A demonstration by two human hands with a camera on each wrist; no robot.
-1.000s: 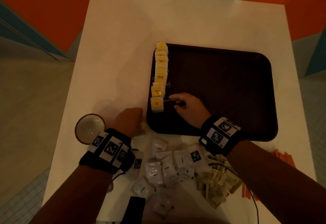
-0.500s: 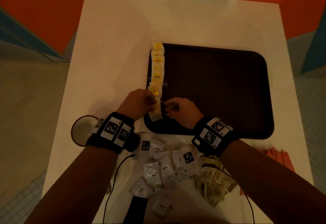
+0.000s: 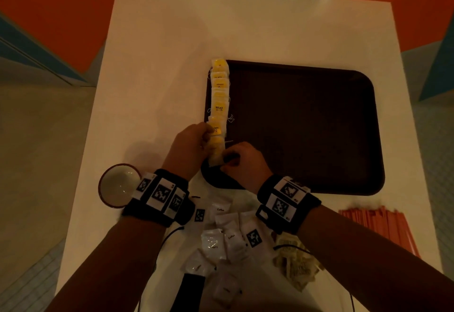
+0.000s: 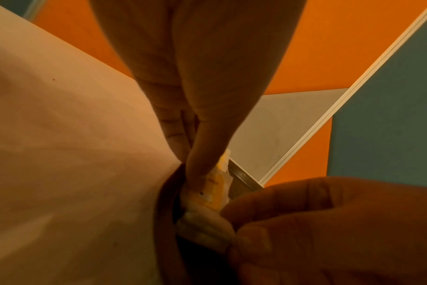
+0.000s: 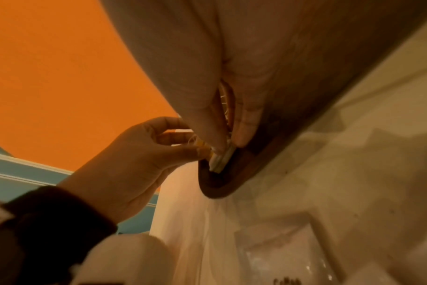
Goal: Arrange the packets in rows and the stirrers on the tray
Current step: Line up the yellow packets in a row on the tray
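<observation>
A dark brown tray [image 3: 307, 127] lies on the white table. Along its left edge runs a row of yellow tea packets [image 3: 219, 95]. At the row's near end both hands hold the nearest tea packets [image 3: 216, 150] upright on edge. My left hand [image 3: 190, 143] pinches them from the left, my right hand [image 3: 242, 161] from the right. The left wrist view shows the thumb and fingers of my left hand [image 4: 200, 173] pressed on the yellow packets [image 4: 213, 194]. In the right wrist view my right hand [image 5: 229, 142] pinches the same bundle [image 5: 219, 160].
Several white coffee packets [image 3: 228, 238] and beige packets [image 3: 294, 262] lie heaped near the table's front edge. Orange stirrers [image 3: 378, 228] lie at the front right. A small bowl [image 3: 116, 185] stands left of my left wrist. A dark object [image 3: 190, 289] lies at the front edge.
My left hand came from beside the bowl to the tray's near-left corner. Both hands now pinch the nearest tea packets, tipped up on edge; a second ago one lay flat.
</observation>
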